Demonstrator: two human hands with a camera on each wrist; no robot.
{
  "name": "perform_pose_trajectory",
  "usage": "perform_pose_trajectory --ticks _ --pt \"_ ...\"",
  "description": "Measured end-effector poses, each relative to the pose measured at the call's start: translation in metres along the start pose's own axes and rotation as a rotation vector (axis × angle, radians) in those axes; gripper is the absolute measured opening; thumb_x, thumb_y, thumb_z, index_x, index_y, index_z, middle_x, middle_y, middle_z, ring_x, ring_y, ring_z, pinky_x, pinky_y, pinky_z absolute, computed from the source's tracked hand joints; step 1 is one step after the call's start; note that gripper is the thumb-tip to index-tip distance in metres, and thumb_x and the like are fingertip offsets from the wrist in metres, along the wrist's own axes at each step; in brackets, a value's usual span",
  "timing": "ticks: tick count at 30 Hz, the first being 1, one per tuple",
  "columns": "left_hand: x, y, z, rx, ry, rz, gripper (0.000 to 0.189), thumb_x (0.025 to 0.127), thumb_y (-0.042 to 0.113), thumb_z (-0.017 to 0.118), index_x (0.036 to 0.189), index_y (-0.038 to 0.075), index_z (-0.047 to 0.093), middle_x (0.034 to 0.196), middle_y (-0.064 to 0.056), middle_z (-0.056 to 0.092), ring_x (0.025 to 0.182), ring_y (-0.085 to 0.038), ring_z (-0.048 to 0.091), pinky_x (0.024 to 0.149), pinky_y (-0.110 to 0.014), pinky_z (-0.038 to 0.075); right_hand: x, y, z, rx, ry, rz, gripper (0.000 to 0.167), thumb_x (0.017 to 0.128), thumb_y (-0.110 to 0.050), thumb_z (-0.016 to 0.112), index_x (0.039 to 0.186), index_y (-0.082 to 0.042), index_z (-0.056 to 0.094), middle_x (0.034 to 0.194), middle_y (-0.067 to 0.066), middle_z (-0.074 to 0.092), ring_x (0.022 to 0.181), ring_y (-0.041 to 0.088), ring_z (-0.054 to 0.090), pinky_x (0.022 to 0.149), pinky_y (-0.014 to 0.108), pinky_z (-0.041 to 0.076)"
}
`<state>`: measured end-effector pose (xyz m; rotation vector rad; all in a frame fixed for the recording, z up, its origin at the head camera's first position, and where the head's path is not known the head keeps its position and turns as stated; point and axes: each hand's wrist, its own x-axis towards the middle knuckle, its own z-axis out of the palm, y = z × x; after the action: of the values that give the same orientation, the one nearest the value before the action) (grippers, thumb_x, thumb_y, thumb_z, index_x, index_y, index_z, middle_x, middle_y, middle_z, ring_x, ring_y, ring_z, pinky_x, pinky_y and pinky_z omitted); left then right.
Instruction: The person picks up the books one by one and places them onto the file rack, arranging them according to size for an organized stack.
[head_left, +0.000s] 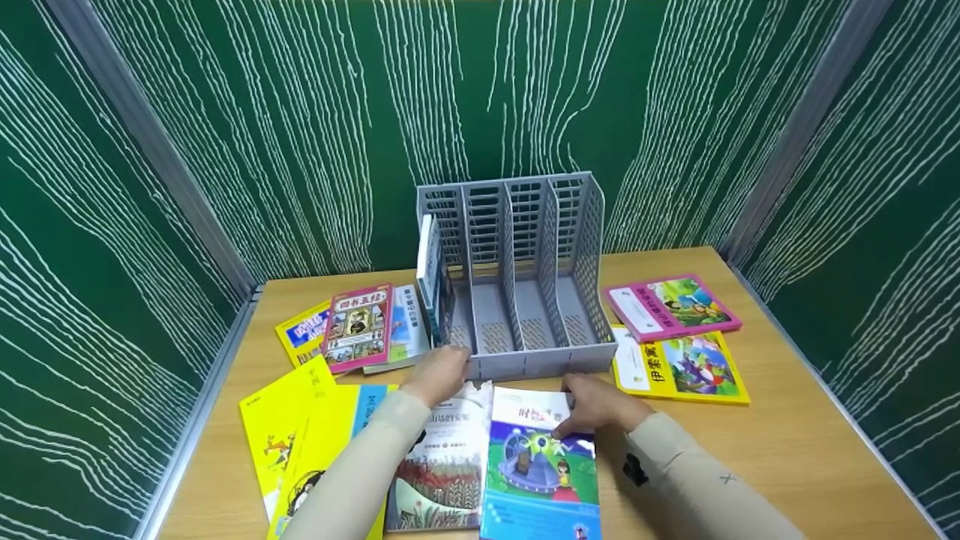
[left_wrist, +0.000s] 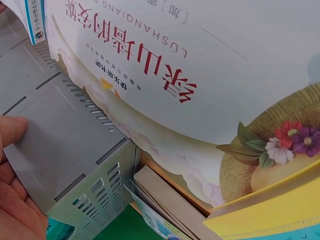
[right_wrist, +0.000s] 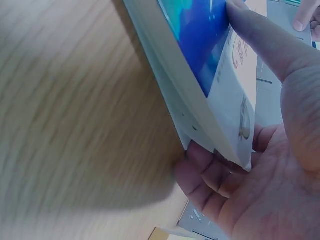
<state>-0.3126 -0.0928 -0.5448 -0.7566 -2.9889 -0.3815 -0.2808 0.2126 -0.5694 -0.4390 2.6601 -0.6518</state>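
Observation:
A grey file rack with slatted dividers stands at the back of the table. My left hand is at its front left corner; in the left wrist view the thumb lies on the grey front wall with the fingers bent below. My right hand grips the top right corner of a paperback book with a blue and green cover, thumb over the cover and fingers curled under its edge. Left of it lies a white-covered book, its middle partly behind my left forearm.
Books stand upright in the rack's leftmost compartment. Yellow books lie front left, with a pink-bordered book and others behind them. At right, a pink book overlaps a yellow one. Green walls enclose the table.

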Motion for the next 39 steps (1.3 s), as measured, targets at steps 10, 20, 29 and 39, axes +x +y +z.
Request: perform_pose_trajectory --ticks 10,20,29,39 --pt "0.001 0.000 0.001 0.005 0.004 -0.008 0.015 0.108 0.012 0.062 0.107 0.005 0.075 0.098 -0.012 0.079 0.091 -0.030 0.078 0.085 -0.043 0.066 0.000 0.003 -0.001 0.018 0.001 -0.009 0.082 0.071 -0.042 0.102 0.130 -0.001 0.062 0.117 0.014 0.070 0.107 0.030 0.066 0.106 0.056 0.057" --pt "0.000 0.002 -0.004 -0.048 -0.036 -0.023 0.016 0.110 0.013 0.061 0.109 0.004 0.075 0.100 -0.013 0.079 0.092 -0.030 0.078 0.086 -0.042 0.066 -0.004 0.010 -0.007 0.103 0.049 -0.112 0.038 0.091 -0.030 0.089 0.111 -0.007 0.066 0.103 0.005 0.067 0.092 0.020 0.056 0.090 0.045 0.054" --pt "0.000 0.003 -0.008 -0.039 -0.030 -0.024 0.015 0.109 0.013 0.063 0.107 0.004 0.075 0.101 -0.015 0.079 0.094 -0.032 0.078 0.086 -0.044 0.066 -0.009 0.017 -0.014 0.208 0.067 -0.245 0.023 0.099 -0.022 0.076 0.110 -0.008 0.061 0.098 0.003 0.064 0.089 0.019 0.055 0.082 0.035 0.048" --pt "0.000 0.002 -0.006 -0.003 0.000 -0.001 0.013 0.107 0.012 0.065 0.103 0.005 0.075 0.098 -0.014 0.079 0.093 -0.032 0.078 0.085 -0.045 0.066 -0.013 0.015 -0.022 0.237 0.086 -0.292 0.022 0.096 -0.019 0.078 0.105 -0.009 0.060 0.096 0.002 0.062 0.088 0.018 0.054 0.079 0.030 0.045"
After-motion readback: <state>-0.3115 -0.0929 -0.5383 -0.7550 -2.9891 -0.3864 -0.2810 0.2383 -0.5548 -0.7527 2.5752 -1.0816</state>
